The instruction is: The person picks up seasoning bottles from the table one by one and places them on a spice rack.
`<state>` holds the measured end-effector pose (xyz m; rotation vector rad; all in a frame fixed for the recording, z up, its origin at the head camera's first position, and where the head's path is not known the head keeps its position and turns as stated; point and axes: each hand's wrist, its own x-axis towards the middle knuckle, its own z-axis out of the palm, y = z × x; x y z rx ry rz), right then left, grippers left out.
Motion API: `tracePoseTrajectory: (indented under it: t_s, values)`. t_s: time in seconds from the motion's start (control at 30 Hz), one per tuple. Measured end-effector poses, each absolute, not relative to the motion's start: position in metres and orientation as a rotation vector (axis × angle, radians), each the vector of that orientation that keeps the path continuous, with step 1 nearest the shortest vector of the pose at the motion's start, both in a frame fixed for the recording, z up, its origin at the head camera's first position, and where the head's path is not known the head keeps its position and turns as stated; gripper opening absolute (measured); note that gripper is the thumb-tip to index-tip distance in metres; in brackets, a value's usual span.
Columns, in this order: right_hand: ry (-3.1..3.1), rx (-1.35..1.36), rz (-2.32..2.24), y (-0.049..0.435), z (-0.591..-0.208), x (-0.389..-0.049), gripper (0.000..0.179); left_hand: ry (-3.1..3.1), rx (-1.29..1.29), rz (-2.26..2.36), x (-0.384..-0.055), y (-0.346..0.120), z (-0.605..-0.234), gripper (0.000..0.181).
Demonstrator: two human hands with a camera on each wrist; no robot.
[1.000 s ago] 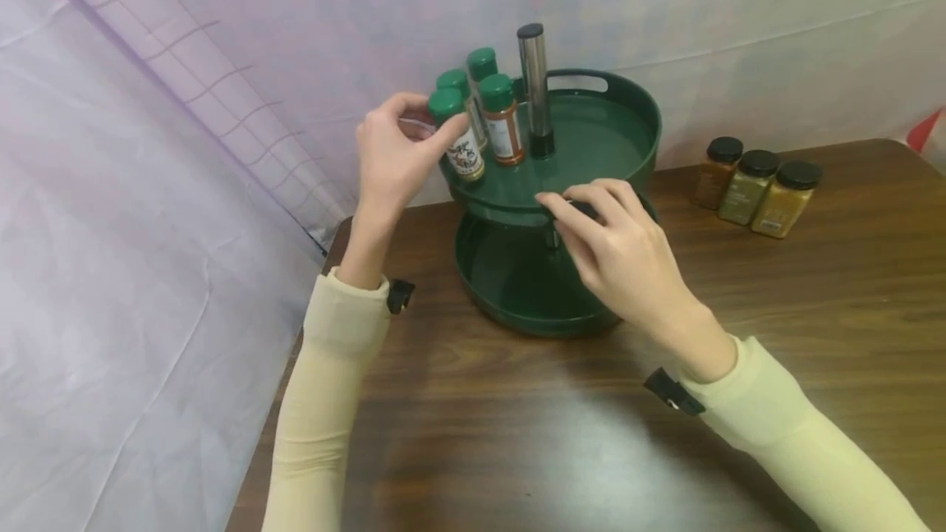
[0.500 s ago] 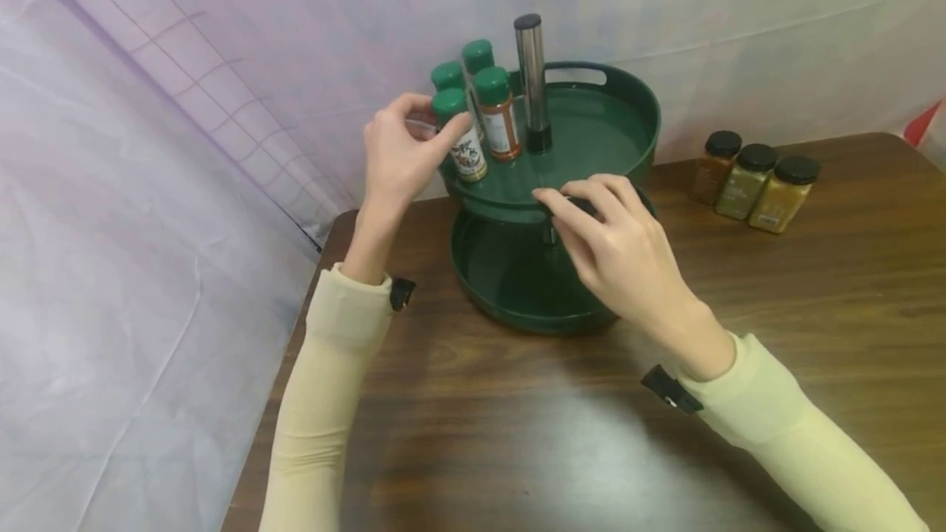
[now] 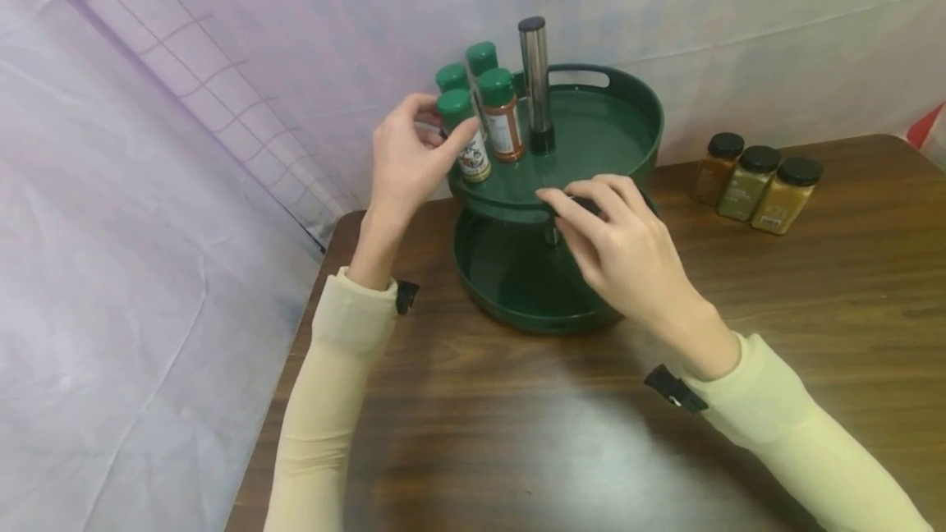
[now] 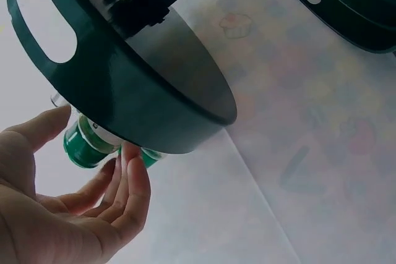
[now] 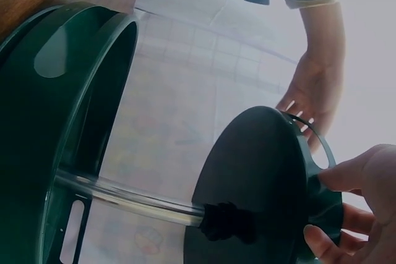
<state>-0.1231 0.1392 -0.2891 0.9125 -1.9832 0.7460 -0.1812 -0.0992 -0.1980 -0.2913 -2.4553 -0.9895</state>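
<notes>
In the head view, my left hand (image 3: 410, 158) holds a green-capped spice bottle (image 3: 473, 156) between thumb and fingers. The bottle stands at the left front of the upper tray (image 3: 599, 126) of a dark green two-tier rack. Several similar bottles crowd behind it, including an orange-red one (image 3: 506, 130) beside the metal pole (image 3: 538, 84). My right hand (image 3: 624, 245) grips the front rim of that tray at its handle cutout. The right wrist view shows the thumb on one side of the rim (image 5: 318, 196) and fingers on the other.
The lower tray (image 3: 517, 286) sits on a brown wooden table (image 3: 473, 433). To the right stand three black-lidded spice jars, a reddish-brown one (image 3: 715, 175), a green one (image 3: 746, 187) and a yellow one (image 3: 783, 202). Pale cloth (image 3: 332, 31) hangs close behind and to the left.
My left hand and the front bottle have shifted slightly to the right, closer to the orange-red bottle. The right hand keeps its place on the tray's rim.
</notes>
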Motion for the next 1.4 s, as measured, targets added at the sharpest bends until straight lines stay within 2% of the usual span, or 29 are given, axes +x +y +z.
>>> tracePoseTrajectory:
  t_s: [0.27,0.67,0.97,1.4]
  values:
    - [-1.962,0.917,0.841,0.140,-0.287,-0.122,0.036,-2.402,-0.338,-0.969,-0.170,-0.104,-0.197,0.060]
    - [-1.770,0.770,1.000,0.151,-0.277,-0.118,0.026,-2.329,-0.342,-1.085,-0.160,-0.106,-0.201,0.059]
    - [-1.774,0.520,1.014,0.192,-0.270,-0.122,0.025,-2.228,-0.382,-1.152,-0.155,-0.106,-0.214,0.054]
    - [-1.918,0.390,0.907,0.250,-0.282,-0.141,0.031,-2.254,-0.285,-1.194,-0.141,-0.131,-0.244,0.051]
